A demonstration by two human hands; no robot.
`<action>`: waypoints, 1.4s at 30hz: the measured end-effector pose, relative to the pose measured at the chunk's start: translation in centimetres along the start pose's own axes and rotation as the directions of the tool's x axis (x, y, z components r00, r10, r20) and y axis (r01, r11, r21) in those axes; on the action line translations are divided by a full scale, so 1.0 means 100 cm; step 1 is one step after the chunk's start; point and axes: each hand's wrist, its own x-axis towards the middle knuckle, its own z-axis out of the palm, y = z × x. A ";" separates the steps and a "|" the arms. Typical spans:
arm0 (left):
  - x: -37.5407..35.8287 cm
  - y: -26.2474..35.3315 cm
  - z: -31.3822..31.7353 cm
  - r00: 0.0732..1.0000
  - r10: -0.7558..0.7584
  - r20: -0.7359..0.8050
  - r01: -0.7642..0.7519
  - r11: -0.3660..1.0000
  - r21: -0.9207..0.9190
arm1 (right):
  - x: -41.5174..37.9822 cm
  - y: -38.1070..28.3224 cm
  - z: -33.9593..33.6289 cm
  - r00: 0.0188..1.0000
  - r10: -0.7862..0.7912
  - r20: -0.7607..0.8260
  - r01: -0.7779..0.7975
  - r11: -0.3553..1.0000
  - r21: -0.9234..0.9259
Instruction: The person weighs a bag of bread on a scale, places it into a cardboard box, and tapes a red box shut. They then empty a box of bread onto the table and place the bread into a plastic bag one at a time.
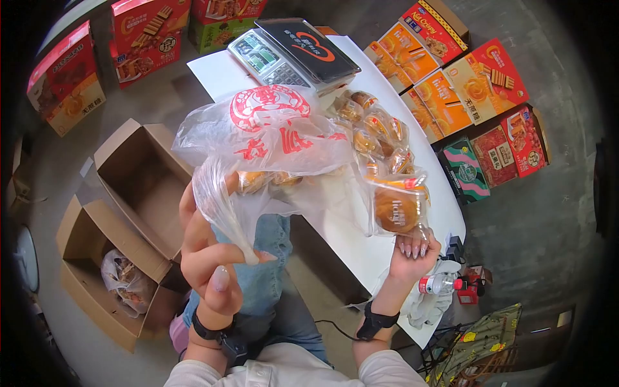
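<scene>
My left hand (209,261) is closed on the gathered edge of a thin white plastic bag (287,145) with red printing. Small golden buns (253,182) show through the lower side of this bag. To the right, my right hand (414,255) has its fingers curled at the near end of a clear-wrapped bun (396,213), gripping the wrapper. The bun is round and brown, with white lettering on its pack. Just beyond it, several wrapped buns (377,132) lie in a group on the white table (342,232).
A weighing scale (284,55) stands at the table's far end. Cartons of snack boxes (445,97) line the right side. Open cardboard boxes (145,174) sit at left, one with a bagged item (127,280). A bottle (440,284) lies near my right wrist.
</scene>
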 end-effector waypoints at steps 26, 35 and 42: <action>-0.002 0.001 0.006 0.995 0.038 0.087 -0.045 0.996 0.082 | -0.006 0.070 0.067 0.637 0.426 0.642 0.462 0.456 -0.761; 0.001 0.010 0.015 0.999 -0.033 0.042 0.031 0.999 0.039 | -0.012 0.124 0.095 0.611 0.367 0.701 0.555 0.432 -0.710; 0.002 0.003 0.010 0.999 -0.031 0.014 0.030 0.998 0.049 | -0.013 0.102 0.056 0.653 0.367 0.663 0.497 0.453 -0.740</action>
